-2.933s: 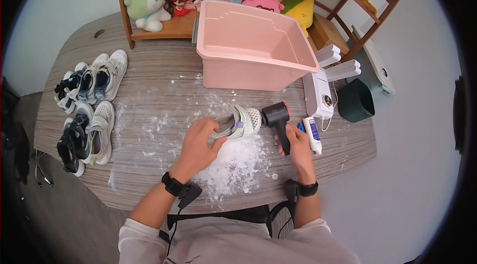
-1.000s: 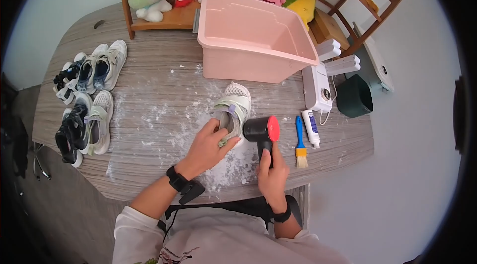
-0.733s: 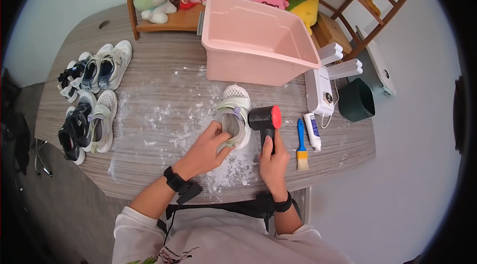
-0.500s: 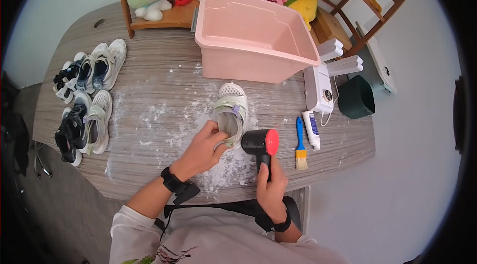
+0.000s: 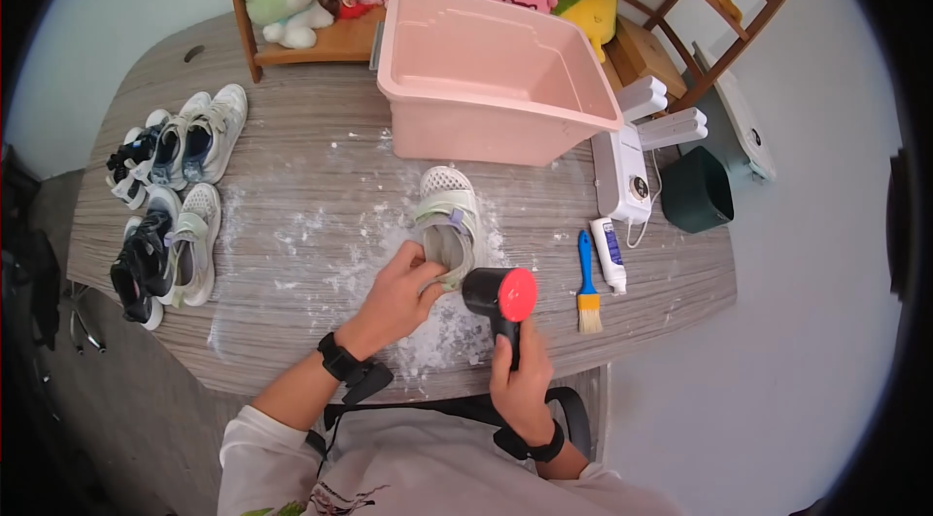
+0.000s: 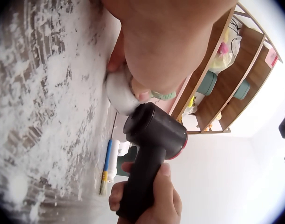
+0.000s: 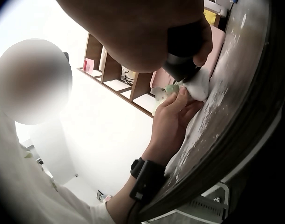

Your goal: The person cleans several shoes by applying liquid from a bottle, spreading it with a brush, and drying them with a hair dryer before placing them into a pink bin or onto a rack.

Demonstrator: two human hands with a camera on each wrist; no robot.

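Note:
A white and pale-green child's shoe (image 5: 450, 200) stands on the wooden table with its toe toward the pink bin. My left hand (image 5: 394, 292) grips it by the heel end, thumb and fingers at the collar. In my right hand (image 5: 522, 385) is the handle of a black blower (image 5: 486, 291) with a red rear cap, shaped like a small hair dryer. Its nozzle points at the shoe's heel, and in the left wrist view the blower's head (image 6: 156, 126) sits right beside the white heel (image 6: 119, 95). White powder (image 5: 442, 346) lies scattered around the shoe.
Several shoes (image 5: 194, 244) stand in two rows at the left. Behind is the pink bin (image 5: 496, 132). To the right lie a blue-handled brush (image 5: 586, 273) and a white tube (image 5: 609, 254), near a white shoe dryer (image 5: 622, 176) and a dark green container (image 5: 696, 190).
The shoe has turned from pointing right to pointing away from me. The blower has moved from its toe to its heel, lately drawing closer to me. The powder beneath has thinned.

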